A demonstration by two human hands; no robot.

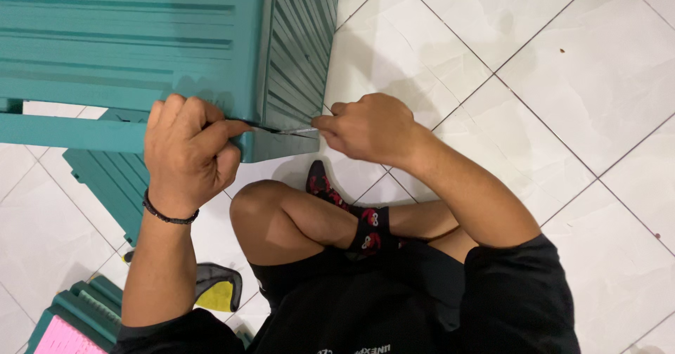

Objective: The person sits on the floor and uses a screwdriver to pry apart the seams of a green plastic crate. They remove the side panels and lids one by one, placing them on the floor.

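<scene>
Black shorts and a black shirt fill the near edge; you're sitting cross-legged on the white tiled floor, one red-patterned sock tucked under your knee. Nearer on your left, a pink sheet is lying on a teal slatted piece, w/ a grey-and-yellow object beside it.

Your left hand, black bracelet at the wrist, is gripping the lower corner of the teal plastic unit; thumb pressing along the edge, fingers curled closed around it, bracing it steady.

Your right hand is pinching a thin metal tool, fingers narrow and tight on its end. Tip is pointing into the seam at the unit's bottom corner, approx. where the slatted side panel meets the front. Can't tell what kind of tool it is, too slim and partly hidden.

Progress, as a judgement: looks mid-step. Unit is already mostly assembled, front and side panels standing together, but this corner joint is getting worked on now. More teal slatted pieces are lying on the floor under and beside the unit, unattached, so prob. more left to fit.
</scene>
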